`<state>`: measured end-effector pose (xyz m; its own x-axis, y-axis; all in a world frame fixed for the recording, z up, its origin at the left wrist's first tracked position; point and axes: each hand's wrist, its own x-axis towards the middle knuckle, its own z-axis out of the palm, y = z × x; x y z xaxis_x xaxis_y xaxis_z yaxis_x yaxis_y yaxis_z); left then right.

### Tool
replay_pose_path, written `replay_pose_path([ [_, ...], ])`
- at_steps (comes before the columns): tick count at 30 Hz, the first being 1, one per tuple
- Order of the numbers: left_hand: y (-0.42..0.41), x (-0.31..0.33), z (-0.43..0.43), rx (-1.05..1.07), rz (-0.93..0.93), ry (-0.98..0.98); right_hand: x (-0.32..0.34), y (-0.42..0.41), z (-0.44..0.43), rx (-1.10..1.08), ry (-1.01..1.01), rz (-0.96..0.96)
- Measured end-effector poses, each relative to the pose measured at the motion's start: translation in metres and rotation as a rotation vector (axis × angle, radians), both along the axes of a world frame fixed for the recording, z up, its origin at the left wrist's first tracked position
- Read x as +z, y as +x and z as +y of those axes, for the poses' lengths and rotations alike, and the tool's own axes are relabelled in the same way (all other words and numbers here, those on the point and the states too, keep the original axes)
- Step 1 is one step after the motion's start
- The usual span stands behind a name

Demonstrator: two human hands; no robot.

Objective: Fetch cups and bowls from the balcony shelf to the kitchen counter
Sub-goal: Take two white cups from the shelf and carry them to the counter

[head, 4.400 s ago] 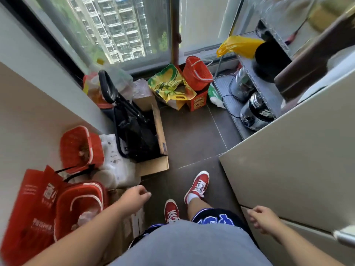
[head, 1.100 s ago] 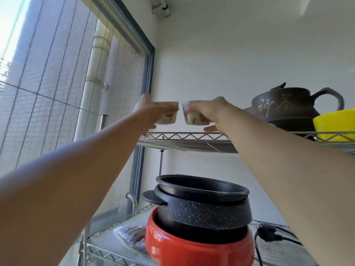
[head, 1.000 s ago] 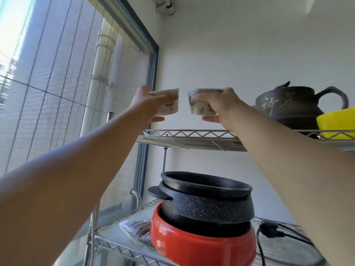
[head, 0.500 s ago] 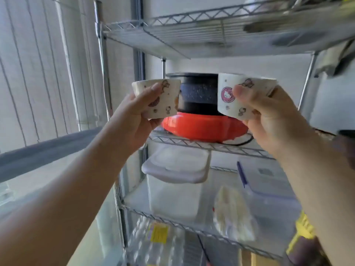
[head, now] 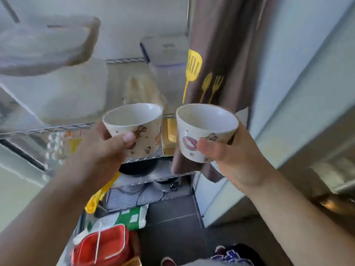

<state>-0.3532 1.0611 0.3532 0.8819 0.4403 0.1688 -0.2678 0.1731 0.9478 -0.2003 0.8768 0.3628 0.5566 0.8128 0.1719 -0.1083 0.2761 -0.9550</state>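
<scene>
Head view, looking down past two raised arms, and both hands are loaded; far left there's a blurred pale container (head: 48, 52) up on the wire shelf (head: 46, 129), too smeared to read; low on the left a red basket (head: 101, 246) sits on the floor, with a yellow bag (head: 99, 194) hanging just above it; now the left hand (head: 99, 152) comes in, fingers curled round the left cup (head: 134, 127), thumb pressed on the near wall over the little brown print, cup upright and mouth open to us, nothing visible inside; the two cups are side by side, close but apart, with shelf wire showing between them; the right cup (head: 205, 129) is upright too, a red round badge on its near wall, and the right hand (head: 234, 156) wraps it from the right and beneath, thumb laid across the front; behind it hangs a brown cloth (head: 221, 45) printed with yellow utensils; dark floor tiles (head: 172, 227) lie below, between the arms; far right, a pale wall (head: 307, 73).
</scene>
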Motion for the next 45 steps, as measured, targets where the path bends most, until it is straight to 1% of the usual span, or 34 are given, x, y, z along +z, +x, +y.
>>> replay_pose_path([
  [5, 0.047, -0.038, -0.062, -0.182, 0.133, -0.029, -0.033, 0.002, -0.093, -0.224, -0.090, 0.112],
  [9, 0.084, -0.056, -0.116, -0.402, 0.219, 0.033, -0.046, 0.010, -0.167, -0.396, -0.117, 0.142],
  [14, 0.130, -0.071, -0.198, -0.622, 0.285, 0.097, -0.065, 0.021, -0.256, -0.688, -0.228, 0.193],
  [17, 0.160, -0.075, -0.247, -0.727, 0.321, 0.134, -0.074, 0.027, -0.299, -0.832, -0.283, 0.217],
  [20, 0.194, -0.083, -0.293, -0.819, 0.367, 0.158, -0.088, 0.036, -0.346, -0.979, -0.380, 0.241],
  [23, 0.232, -0.095, -0.340, -0.903, 0.433, 0.147, -0.099, 0.046, -0.394, -1.079, -0.412, 0.273],
  [26, 0.273, -0.105, -0.397, -0.935, 0.482, 0.226, -0.112, 0.056, -0.447, -1.213, -0.474, 0.344],
  [29, 0.312, -0.117, -0.461, -0.986, 0.456, 0.278, -0.130, 0.064, -0.508, -1.309, -0.498, 0.388],
  [32, 0.347, -0.126, -0.515, -1.024, 0.445, 0.334, -0.143, 0.070, -0.565, -1.388, -0.482, 0.423],
  [36, 0.390, -0.135, -0.567, -1.057, 0.466, 0.384, -0.153, 0.091, -0.627, -1.511, -0.461, 0.429],
  [41, 0.439, -0.152, -0.612, -1.072, 0.514, 0.423, -0.159, 0.140, -0.686, -1.585, -0.465, 0.378],
  [45, 0.491, -0.168, -0.668, -1.077, 0.541, 0.473, -0.164, 0.191, -0.744, -1.602, -0.486, 0.396],
])
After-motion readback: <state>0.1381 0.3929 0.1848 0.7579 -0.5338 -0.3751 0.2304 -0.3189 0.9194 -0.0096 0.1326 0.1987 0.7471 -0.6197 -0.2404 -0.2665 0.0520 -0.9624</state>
